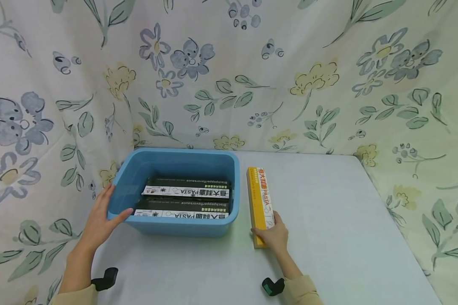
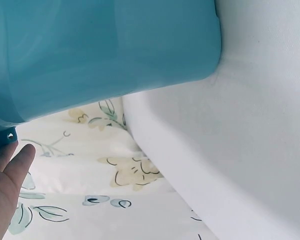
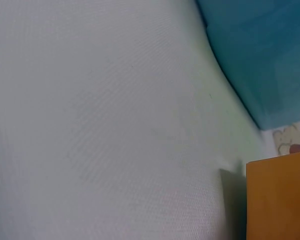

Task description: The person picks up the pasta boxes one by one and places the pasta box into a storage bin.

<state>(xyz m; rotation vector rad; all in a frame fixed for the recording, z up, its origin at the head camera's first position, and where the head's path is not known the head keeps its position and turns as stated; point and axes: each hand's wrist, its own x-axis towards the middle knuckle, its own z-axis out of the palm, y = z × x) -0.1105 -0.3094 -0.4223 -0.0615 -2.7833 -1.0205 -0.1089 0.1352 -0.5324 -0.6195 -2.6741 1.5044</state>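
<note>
A blue plastic bin stands on the table at left centre. Inside lie black pasta boxes with white bands, side by side. At the bin's front left corner my left hand holds the rim, thumb along the front edge and fingers on the left side. In the left wrist view its fingers reach the rim's underside. Right of the bin, my right hand grips a yellow and white pasta box near its close end, thumb on the left and fingers on the right. The right wrist view shows the box's orange end.
The white table extends to the right of the yellow box and in front of the bin. Flowered cloth hangs behind the table and at both sides. The bin's right wall is close to the box.
</note>
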